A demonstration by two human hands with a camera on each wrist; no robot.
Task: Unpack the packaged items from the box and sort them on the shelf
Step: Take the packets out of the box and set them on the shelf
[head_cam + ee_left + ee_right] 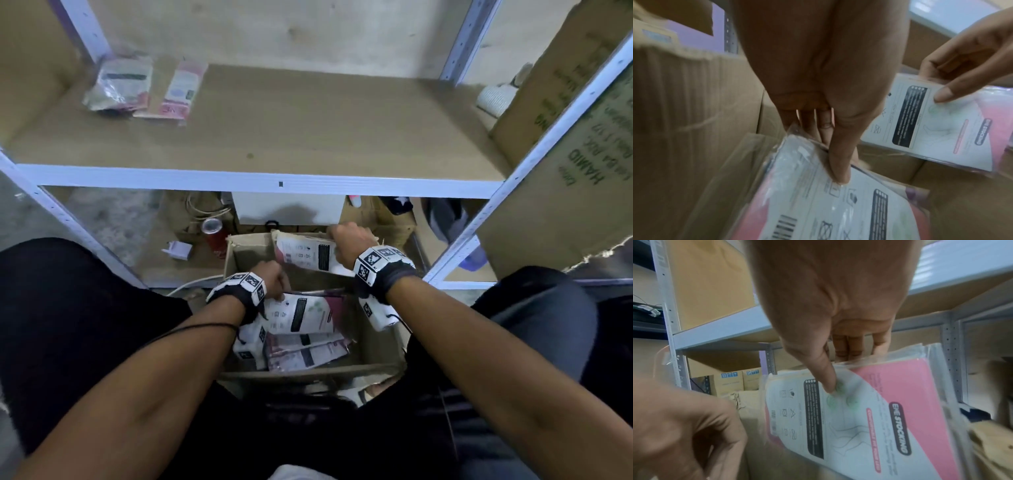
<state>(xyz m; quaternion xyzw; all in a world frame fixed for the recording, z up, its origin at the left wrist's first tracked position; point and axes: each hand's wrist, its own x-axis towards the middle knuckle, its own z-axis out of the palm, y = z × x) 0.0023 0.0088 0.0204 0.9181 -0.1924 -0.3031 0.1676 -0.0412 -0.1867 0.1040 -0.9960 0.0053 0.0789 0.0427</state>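
Head view, looking down: cardboard box (239,260) on the floor in front of the shelf (260,178), open at the top, between two knees. Right hand (349,240) at the far side of the box, pinching a stocking packet (308,255) by its upper corner, thumb on the printed face and fingers behind, packet lifted clear of the pile. Left hand (274,279) lower in the box, near the left wall, gripping the edge of a second packet (301,313), thumb pressed on its white printed side. More packets (305,353) stacked flat beneath, at the near end of the box. Right wrist view: pink-and-white packet in clear plastic, words "STOCKING" legible, hanging tilted from the thumb (828,379). Left wrist view: thumb (838,162) on the white back label, fingers tucked under the plastic edge, cardboard wall just beside. On the shelf board, at the far left corner, two packets (144,87) lying side by side, touching. Under the shelf, behind the box: red can (214,233), white case (287,209), small white plug (178,250).
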